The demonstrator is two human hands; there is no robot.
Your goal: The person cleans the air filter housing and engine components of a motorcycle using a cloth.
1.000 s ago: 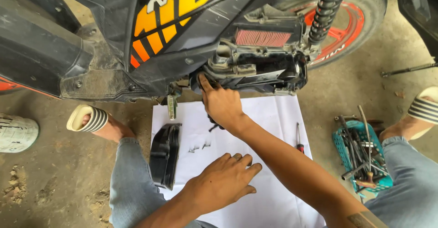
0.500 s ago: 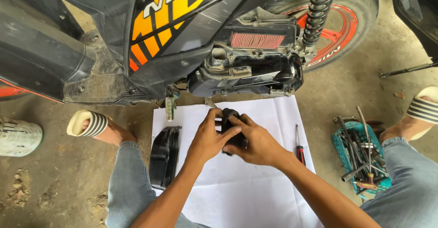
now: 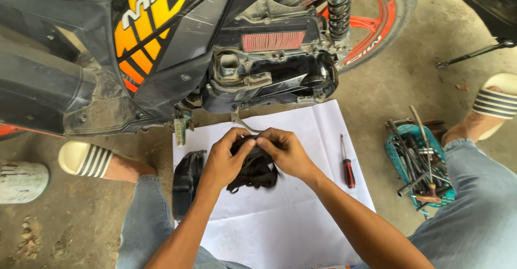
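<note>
Both hands together over the white sheet [image 3: 301, 215] spread on the floor, just below the opened engine case [image 3: 269, 80] of the scooter. Left hand [image 3: 225, 161] and right hand [image 3: 288, 153] side by side, thumbs nearly meeting, fingers [image 3: 243, 140] curled tight around the top of a black rubbery part [image 3: 256, 172], a looped, floppy piece hanging down between the palms. Long axis of that part roughly left to right, upper edge pinched, lower loops sagging toward the sheet, whether touching it or not hard to tell. Neither hand clearly nearer: equal share of the grip, left on the left end, right on the right end. Close on the left, a black curved cover [image 3: 186, 183] lying along the sheet's edge; on the right, a red-handled screwdriver [image 3: 347, 164], well apart from the right wrist. Farther right, a teal basket [image 3: 396, 156] of tools. Open room mostly downward, on the bare lower half of the sheet; upward, little space beneath the case.
</note>
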